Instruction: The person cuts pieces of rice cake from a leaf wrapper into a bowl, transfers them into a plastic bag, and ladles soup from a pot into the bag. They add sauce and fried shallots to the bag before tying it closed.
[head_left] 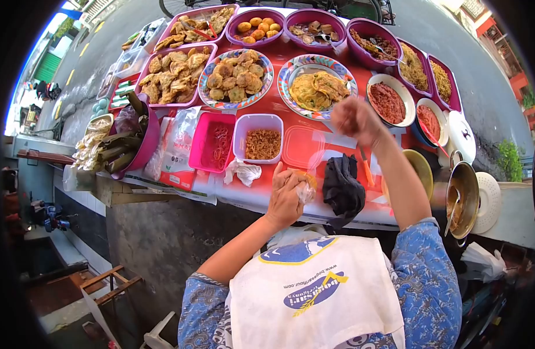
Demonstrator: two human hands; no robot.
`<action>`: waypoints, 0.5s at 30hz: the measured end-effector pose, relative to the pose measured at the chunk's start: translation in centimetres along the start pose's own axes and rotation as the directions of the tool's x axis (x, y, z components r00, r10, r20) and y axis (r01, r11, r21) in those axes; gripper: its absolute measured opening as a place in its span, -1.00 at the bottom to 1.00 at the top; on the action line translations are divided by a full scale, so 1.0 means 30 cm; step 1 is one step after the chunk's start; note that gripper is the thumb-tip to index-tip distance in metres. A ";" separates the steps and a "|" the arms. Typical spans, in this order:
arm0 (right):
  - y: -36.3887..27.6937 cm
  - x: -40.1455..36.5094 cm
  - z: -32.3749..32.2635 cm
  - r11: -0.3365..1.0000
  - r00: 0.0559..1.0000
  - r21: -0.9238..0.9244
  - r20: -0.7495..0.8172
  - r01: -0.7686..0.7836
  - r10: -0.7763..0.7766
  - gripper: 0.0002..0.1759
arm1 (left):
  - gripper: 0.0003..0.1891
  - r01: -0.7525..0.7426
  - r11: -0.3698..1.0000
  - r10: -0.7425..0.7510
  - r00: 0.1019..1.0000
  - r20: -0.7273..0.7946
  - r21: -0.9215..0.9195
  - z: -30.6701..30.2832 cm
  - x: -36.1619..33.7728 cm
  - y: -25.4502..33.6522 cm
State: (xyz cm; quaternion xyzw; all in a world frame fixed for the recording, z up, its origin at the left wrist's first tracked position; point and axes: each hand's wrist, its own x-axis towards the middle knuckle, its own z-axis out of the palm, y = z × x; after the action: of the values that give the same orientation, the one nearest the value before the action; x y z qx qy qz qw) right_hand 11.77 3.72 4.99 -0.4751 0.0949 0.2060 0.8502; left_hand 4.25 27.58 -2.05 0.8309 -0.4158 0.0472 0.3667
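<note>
My left hand (286,200) is closed around a small clear plastic bag (306,191) with something brownish-orange in it, just over the table's near edge. My right hand (357,122) is raised above the table, smeared by motion, so its fingers do not show clearly. It is beside the patterned plate (285,72) of folded omelettes (318,91) and near a white bowl of red paste (387,102). Close to my left hand lie a crumpled white plastic bag (242,172) and a black cloth (343,189). An orange-handled knife (367,168) lies right of the cloth.
Along the left stand a plate of fritters (235,79), a pink tray of fried food (174,75) and a purple basin with leaf-wrapped parcels (145,145). Fried shallots fill a white tub (263,144). Several purple bowls line the back. At right is a metal pot (462,198).
</note>
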 end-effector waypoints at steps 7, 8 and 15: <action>0.109 0.239 0.136 0.876 0.998 -0.482 -0.052 -0.001 -0.027 -0.50 | -0.80 -0.559 0.826 0.530 0.814 0.238 0.070 -0.052 0.100 -0.049; 0.142 0.250 0.157 0.833 0.998 -0.551 -0.008 0.047 -0.062 -0.49 | -0.80 -0.558 0.827 0.529 0.814 0.239 0.069 -0.050 0.099 -0.064; 0.188 -0.025 -0.019 0.618 0.998 -0.786 -0.051 -0.020 -0.032 -0.54 | -0.32 -0.297 0.936 0.283 0.954 0.099 0.189 -0.076 0.070 -0.042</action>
State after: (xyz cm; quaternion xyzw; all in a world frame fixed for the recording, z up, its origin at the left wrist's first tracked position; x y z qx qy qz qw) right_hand 8.65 5.65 0.61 -0.8051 0.0190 0.2098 0.5545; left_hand 7.03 28.15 -0.31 0.7946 -0.5393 0.1136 0.2547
